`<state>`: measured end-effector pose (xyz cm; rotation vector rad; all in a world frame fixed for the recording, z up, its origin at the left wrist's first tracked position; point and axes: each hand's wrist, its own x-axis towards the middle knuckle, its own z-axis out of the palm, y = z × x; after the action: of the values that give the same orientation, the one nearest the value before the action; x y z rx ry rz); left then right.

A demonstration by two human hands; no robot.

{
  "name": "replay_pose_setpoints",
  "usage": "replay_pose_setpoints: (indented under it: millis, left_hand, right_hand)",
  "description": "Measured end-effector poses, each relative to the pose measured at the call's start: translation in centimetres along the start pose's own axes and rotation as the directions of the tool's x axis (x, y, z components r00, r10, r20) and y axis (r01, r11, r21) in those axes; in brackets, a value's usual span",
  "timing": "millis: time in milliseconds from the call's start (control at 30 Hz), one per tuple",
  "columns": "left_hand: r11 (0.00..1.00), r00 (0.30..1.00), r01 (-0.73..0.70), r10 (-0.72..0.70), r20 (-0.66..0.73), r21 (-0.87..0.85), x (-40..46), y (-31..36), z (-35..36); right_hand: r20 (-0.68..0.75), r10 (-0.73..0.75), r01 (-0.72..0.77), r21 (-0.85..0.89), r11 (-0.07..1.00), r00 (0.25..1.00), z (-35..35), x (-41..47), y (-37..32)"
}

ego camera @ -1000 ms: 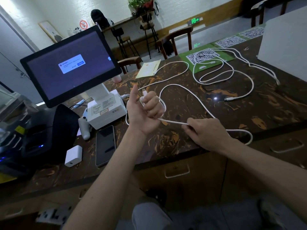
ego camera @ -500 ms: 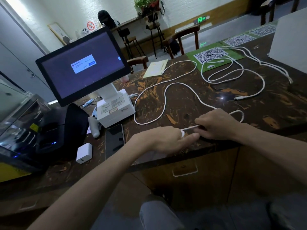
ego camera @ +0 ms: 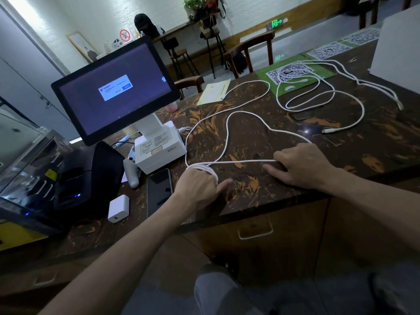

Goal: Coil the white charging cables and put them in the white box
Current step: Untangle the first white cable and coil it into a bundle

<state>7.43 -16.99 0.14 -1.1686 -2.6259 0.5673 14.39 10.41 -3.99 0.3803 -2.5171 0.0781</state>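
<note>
A long white charging cable [ego camera: 228,130] lies in loops on the dark marbled counter [ego camera: 250,137]. Several turns of it are wound round the fingers of my left hand [ego camera: 200,186], which rests palm down near the counter's front edge. My right hand [ego camera: 300,165] lies to the right and pinches the same cable, stretched taut between both hands. A second white cable [ego camera: 318,98] sprawls further back on the right, partly over a green QR mat [ego camera: 293,76]. The white box [ego camera: 397,51] stands at the far right edge.
A touchscreen terminal [ego camera: 113,89] on a white printer base [ego camera: 159,148] stands at the left. A black phone [ego camera: 159,189], a white charger brick [ego camera: 118,208] and a white controller [ego camera: 131,173] lie beside it. A yellow paper [ego camera: 213,92] lies at the back.
My left hand moved left and down onto the counter with more cable wound round its fingers. My right hand slid right along the cable, pulling it taut.
</note>
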Motion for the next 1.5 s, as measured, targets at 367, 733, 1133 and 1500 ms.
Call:
replay_pose_setpoints:
  millis: [367,733,1133,1500]
  left_hand:
    - [0.669,0.937,0.199,-0.344,-0.061,-0.717,3.2,2.2,1.9]
    - [-0.464,0.808,-0.036,-0.535,0.247,-0.885,6.5,5.5,-1.3]
    - [-0.907,0.837,-0.342,-0.413,0.358,-0.247,6.4,5.5,-5.0]
    - [-0.830,0.964,0.146,0.242,-0.111,-0.538,2.9,0.2,-7.2]
  right_hand:
    - [-0.043,0.159,-0.158,0.023,0.987,0.986,0.8,-1.0,-2.7]
    - [-0.031,0.099,-0.091,0.194,0.977,0.995,0.0,-1.5,-2.8]
    - [-0.033,0.198,-0.181,0.277,0.944,0.980,0.3,-1.4,-2.6]
    - [0.218,0.271,-0.338,0.390,0.857,0.938,0.6,-0.9,-1.7]
